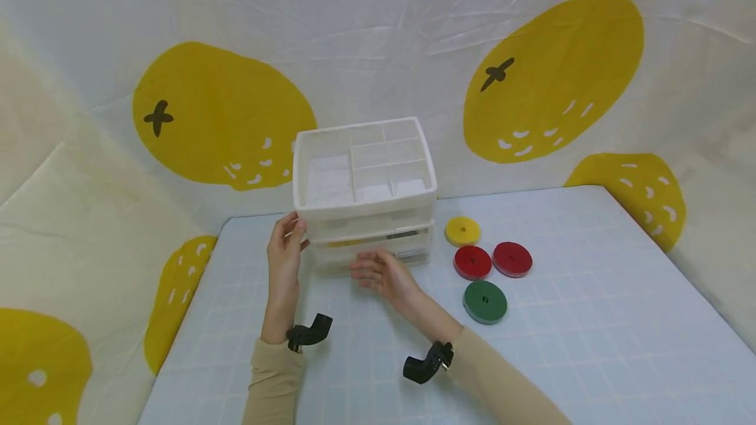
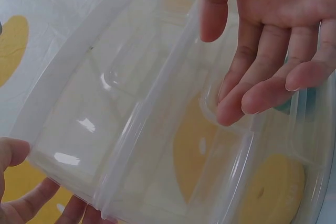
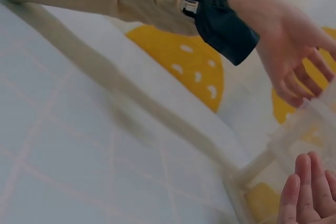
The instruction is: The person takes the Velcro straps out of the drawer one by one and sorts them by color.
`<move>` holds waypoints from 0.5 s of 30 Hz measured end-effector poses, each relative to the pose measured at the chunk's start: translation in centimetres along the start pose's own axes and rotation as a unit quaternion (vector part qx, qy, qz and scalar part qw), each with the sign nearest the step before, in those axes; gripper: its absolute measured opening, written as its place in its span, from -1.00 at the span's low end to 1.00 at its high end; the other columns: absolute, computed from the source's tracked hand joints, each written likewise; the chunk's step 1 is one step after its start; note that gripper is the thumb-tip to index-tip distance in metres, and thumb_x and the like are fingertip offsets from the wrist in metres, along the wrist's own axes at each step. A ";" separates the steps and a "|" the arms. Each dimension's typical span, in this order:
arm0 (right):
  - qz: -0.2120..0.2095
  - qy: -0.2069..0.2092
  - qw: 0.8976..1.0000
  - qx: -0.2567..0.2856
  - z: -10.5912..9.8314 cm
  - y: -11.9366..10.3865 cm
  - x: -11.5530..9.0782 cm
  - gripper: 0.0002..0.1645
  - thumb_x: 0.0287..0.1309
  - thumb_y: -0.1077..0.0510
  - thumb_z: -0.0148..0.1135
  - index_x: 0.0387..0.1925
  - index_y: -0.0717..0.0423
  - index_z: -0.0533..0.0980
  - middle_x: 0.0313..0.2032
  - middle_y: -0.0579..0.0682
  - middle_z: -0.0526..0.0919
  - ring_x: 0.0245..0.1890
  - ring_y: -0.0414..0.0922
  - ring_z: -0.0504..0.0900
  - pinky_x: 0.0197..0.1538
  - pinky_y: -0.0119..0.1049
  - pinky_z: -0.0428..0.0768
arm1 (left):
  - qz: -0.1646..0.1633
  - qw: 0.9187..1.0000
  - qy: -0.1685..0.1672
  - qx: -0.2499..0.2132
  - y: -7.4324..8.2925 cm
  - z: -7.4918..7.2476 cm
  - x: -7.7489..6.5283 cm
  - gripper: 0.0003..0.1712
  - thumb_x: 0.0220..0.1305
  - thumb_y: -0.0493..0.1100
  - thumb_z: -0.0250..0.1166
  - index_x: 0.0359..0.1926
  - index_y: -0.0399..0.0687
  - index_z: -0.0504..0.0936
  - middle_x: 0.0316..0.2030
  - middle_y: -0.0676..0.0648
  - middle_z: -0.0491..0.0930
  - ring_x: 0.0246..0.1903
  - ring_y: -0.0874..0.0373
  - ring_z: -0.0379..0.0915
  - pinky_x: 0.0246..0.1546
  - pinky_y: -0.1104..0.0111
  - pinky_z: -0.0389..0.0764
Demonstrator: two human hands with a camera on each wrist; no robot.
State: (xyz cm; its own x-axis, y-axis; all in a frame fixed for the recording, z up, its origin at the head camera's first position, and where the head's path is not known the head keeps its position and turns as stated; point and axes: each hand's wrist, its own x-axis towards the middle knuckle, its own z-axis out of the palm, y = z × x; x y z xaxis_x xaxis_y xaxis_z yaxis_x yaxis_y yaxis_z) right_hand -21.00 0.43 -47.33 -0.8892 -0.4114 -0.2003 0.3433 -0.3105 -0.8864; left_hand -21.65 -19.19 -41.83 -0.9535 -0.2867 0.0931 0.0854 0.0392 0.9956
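Observation:
A white plastic drawer organizer with clear drawers and a divided open top stands at the back of the table. My left hand holds its left front corner, thumb at the front edge and fingertips along the side. In front of the lower drawer my right hand is held with fingers extended, empty. The left wrist view has those fingers overlapping the drawer's notched front. Through the clear plastic shows a yellow flat roll, with something green partly hidden behind the right fingers.
Right of the organizer lie a yellow roll, two red rolls and a green roll, all flat and round. A pale checked cloth covers the table. Fruit-print fabric hangs behind it.

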 end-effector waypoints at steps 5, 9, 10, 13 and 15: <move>0.003 0.004 1.000 0.008 -0.1 -0.2 0.4 -0.40 0.46 0.00 -0.37 0.26 0.36 0.26 0.13 0.24 0.57 -0.06 -0.15 0.65 0.12 -0.23 0.54 | -0.001 1.000 0.002 -0.001 0.0 0.0 0.0 -0.53 0.35 0.06 0.17 0.20 -0.02 0.44 -0.07 0.15 0.45 -0.11 0.20 0.40 0.02 0.35 0.51; 0.001 0.005 1.000 0.015 -0.1 -0.4 0.5 -0.40 0.47 0.00 -0.37 0.25 0.37 0.26 0.05 0.15 0.63 -0.09 -0.17 0.65 0.07 -0.27 0.56 | -0.001 1.000 0.003 -0.003 0.0 0.0 0.1 -0.52 0.36 0.05 0.17 0.20 -0.03 0.44 -0.06 0.14 0.45 -0.11 0.20 0.40 0.02 0.36 0.50; 0.002 0.007 1.000 0.019 -0.1 -0.5 0.6 -0.41 0.47 0.00 -0.36 0.25 0.36 0.27 0.04 0.12 0.64 -0.10 -0.18 0.65 0.07 -0.27 0.56 | 0.000 1.000 0.003 -0.004 0.0 0.0 0.1 -0.53 0.36 0.05 0.17 0.20 -0.03 0.44 -0.07 0.14 0.45 -0.11 0.20 0.39 0.02 0.36 0.50; 0.000 0.008 1.000 0.019 -0.1 -0.6 0.6 -0.40 0.48 0.00 -0.36 0.25 0.37 0.26 0.04 0.12 0.64 -0.09 -0.19 0.65 0.08 -0.27 0.56 | 0.002 1.000 0.001 -0.008 0.0 0.0 0.1 -0.54 0.35 0.05 0.18 0.19 -0.02 0.45 -0.07 0.14 0.45 -0.11 0.19 0.39 0.03 0.36 0.49; -0.001 0.010 1.000 0.017 -0.1 -0.7 0.7 -0.40 0.48 0.00 -0.36 0.26 0.37 0.26 0.06 0.14 0.62 -0.08 -0.19 0.64 0.11 -0.25 0.55 | 0.003 1.000 0.000 -0.008 0.0 0.0 0.1 -0.53 0.35 0.05 0.18 0.19 -0.02 0.44 -0.07 0.14 0.45 -0.10 0.19 0.39 0.03 0.35 0.49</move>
State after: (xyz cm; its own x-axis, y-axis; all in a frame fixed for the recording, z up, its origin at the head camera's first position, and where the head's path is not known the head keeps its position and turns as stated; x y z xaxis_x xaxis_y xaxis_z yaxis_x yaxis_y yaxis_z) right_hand -21.84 0.40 -46.90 -0.8957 -0.3940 -0.2062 0.3506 -0.3403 -0.8725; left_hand -21.74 -19.19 -41.87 -0.9531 -0.2861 0.0988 0.0954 0.0255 0.9951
